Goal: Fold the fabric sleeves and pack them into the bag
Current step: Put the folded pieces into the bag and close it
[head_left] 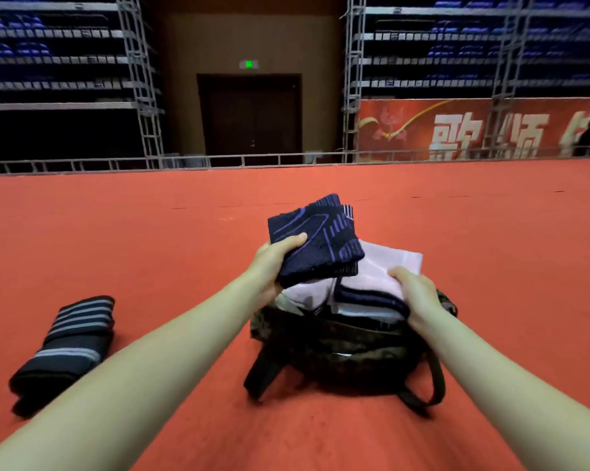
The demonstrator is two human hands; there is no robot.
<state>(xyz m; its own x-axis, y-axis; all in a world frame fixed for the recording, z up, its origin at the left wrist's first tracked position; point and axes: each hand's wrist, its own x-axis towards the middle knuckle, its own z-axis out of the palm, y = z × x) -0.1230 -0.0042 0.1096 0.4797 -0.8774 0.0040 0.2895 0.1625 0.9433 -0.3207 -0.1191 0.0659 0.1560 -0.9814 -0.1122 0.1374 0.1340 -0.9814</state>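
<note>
A dark camouflage bag (341, 351) lies open on the red floor in front of me. My left hand (273, 263) grips a folded navy sleeve with purple lines (317, 239), held just above the bag's mouth. My right hand (415, 294) holds the pale pink fabric (385, 266) that sticks out of the bag, beside a folded navy sleeve with a light stripe (368, 300) lying inside it. Another folded sleeve, black with grey stripes (66, 348), lies on the floor to the left, apart from both hands.
The red floor (151, 249) stretches all around. The bag's black straps (422, 396) trail toward me. A low grey railing (218, 161) ends the floor far ahead, with a dark door, metal scaffolds and a red banner behind it.
</note>
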